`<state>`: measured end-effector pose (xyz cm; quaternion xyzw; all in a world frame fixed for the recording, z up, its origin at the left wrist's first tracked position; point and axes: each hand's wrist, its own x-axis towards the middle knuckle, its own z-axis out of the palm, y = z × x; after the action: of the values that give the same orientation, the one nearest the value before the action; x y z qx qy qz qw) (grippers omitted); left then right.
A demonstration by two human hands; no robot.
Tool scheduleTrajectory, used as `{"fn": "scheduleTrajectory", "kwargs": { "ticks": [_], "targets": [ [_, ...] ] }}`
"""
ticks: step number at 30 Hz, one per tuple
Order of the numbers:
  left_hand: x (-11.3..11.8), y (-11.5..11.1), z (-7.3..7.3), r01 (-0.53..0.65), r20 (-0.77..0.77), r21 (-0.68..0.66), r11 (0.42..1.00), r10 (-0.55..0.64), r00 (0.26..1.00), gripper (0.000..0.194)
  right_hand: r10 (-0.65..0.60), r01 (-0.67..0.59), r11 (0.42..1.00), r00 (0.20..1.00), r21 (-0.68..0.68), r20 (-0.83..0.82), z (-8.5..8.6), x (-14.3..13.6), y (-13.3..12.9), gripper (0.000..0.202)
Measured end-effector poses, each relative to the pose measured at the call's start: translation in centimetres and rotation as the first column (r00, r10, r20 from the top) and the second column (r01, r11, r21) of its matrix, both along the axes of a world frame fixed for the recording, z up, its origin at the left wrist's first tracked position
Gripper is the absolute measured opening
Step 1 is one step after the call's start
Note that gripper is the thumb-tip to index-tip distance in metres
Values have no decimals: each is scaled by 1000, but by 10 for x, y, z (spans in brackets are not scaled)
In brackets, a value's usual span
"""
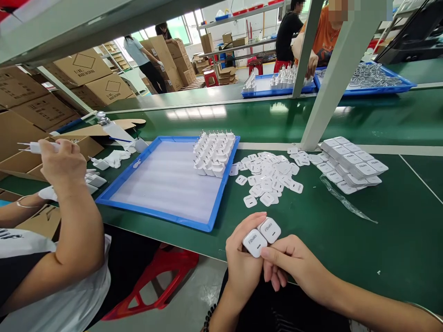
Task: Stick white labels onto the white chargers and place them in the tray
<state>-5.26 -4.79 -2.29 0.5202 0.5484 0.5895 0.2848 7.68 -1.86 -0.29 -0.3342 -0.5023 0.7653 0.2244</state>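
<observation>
1. Two white blocks (pixel 255 243): side by side at the near table edge, clasped in the curled left hand (pixel 242 253).
2. Right hand (pixel 297 260): thumb against the left block; pinching or not, cannot tell.
3. Beyond, loose white pieces (pixel 267 180), heaped on the green table (pixel 342 249).
4. Left, blue-rimmed tray (pixel 159 184) with pronged white parts (pixel 214 154) at its far right.
5. Right, stacked white squares (pixel 353 161).
</observation>
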Motion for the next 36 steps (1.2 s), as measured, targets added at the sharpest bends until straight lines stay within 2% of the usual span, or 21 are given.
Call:
{"fn": "scheduleTrajectory", "kwargs": {
  "ticks": [3,9,14,28,36],
  "targets": [
    [0,2,4,11,70,-76,997,-6,998,42,3,-4,998,1000,55,9,-1,2,1,52],
    [0,3,5,12,109,-81,997,-3,994,44,1,0,1000,1000,5,-23,-3,2,0,53],
    [0,2,5,15,123,-105,994,-2,992,42,8,-6,999,999,33,-46,-6,1,-1,55],
    [0,2,4,25,77,-65,998,-20,997,41,-4,6,998,1000,65,-25,-6,2,-2,55],
    [2,1,2,20,81,-55,998,-16,997,44,11,-8,999,997,41,-70,-7,2,-3,51]
  ]
}}
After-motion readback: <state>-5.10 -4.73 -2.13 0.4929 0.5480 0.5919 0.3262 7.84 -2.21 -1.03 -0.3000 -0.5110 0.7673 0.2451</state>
